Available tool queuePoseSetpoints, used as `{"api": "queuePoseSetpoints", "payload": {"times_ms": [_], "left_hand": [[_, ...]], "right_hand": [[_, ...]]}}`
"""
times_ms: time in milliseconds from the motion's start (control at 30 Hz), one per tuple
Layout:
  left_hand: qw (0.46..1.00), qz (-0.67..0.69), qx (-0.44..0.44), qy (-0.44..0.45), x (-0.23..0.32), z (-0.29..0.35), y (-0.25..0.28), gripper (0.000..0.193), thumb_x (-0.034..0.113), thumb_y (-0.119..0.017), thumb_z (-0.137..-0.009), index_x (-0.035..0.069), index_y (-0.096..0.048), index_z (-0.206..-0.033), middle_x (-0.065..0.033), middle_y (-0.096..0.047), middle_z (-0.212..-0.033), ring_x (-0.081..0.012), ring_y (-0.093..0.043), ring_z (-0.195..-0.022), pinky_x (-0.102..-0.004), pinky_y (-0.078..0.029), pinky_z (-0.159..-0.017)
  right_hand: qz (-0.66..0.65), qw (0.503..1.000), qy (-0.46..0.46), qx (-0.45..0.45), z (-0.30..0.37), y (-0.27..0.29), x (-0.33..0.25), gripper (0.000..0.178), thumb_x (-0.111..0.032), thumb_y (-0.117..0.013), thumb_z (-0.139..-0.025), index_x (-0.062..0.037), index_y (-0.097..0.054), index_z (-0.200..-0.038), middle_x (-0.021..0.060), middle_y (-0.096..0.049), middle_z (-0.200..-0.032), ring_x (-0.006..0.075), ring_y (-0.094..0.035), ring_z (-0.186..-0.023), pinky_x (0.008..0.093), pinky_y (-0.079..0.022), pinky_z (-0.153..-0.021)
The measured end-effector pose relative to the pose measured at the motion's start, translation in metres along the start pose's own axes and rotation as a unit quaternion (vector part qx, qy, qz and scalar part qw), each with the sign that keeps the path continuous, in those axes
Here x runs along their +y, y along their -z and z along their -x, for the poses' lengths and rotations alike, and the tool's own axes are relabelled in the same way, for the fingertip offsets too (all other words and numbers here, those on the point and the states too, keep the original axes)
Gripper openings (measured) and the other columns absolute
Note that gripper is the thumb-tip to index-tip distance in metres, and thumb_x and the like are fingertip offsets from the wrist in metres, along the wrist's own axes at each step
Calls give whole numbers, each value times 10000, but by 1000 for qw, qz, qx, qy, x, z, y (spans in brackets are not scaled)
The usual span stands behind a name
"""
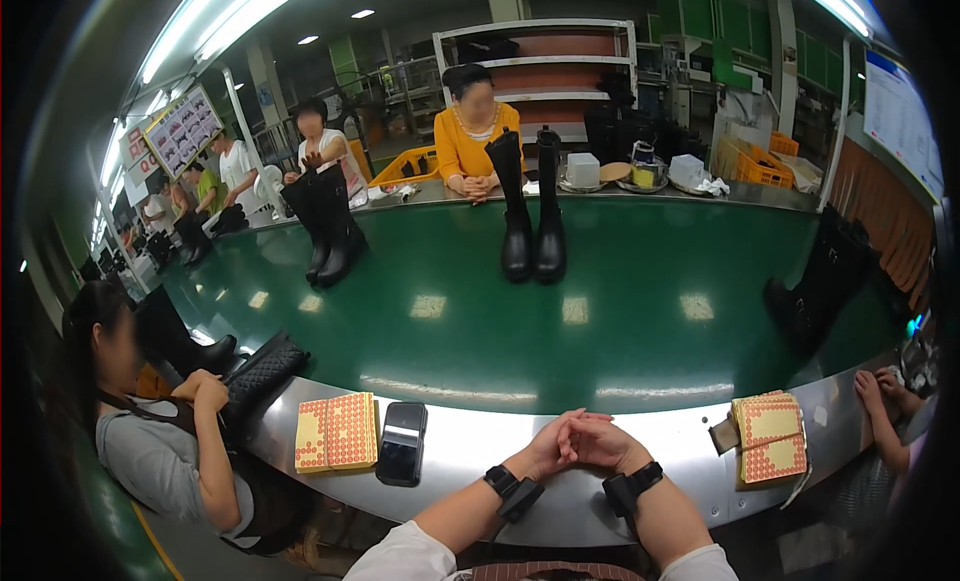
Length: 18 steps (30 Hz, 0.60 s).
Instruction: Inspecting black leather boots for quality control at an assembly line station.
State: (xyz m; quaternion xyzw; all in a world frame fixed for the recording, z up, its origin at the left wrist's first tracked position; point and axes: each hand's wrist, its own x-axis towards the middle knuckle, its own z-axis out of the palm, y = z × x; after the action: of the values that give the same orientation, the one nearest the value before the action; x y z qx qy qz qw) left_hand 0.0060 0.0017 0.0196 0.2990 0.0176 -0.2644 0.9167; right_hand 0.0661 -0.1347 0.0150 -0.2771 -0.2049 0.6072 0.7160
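Observation:
My left hand [550,449] and my right hand [608,443] are clasped together, fingers folded against each other, over the metal ledge [480,496] in front of me. No object shows in either one. To the left lie a black phone [402,446] and a strapped stack of yellow sticker sheets [336,433] with red round marks. A second such stack [770,441] lies to the right. Across the green conveyor belt [450,326], a pair of tall black boots [533,236] stands upright, out of my hands' reach.
More black boots stand on the belt at left [328,231] and right [822,281]. A quilted boot [262,376] lies near a seated person [170,431] at left. Another person's hands [878,383] rest at the right edge. A person in yellow [475,136] faces me opposite.

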Motion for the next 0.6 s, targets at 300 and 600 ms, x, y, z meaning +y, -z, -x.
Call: {"api": "queuePoseSetpoints", "payload": {"times_ms": [300,600], "left_hand": [[994,74,75,19,-11,-6,29,392,369,-443,-957,92,-584,-718,-2,-447,-371,-126,-477,-309,-198,-382,-337],[991,86,101,1,-12,1,22,328,359,-460,-943,67,-600,-890,-10,-458,-401,-139,-481,-326,-198,-351,-324]], "right_hand": [[14,999,4,49,-3,-6,0,359,-255,-397,-986,39,-593,-923,101,-621,-783,168,-611,-697,354,-515,-825],[-3,999,8,49,-4,-9,3,332,-223,-419,-980,47,-595,-900,106,-617,-768,173,-598,-672,355,-517,-808]]}}
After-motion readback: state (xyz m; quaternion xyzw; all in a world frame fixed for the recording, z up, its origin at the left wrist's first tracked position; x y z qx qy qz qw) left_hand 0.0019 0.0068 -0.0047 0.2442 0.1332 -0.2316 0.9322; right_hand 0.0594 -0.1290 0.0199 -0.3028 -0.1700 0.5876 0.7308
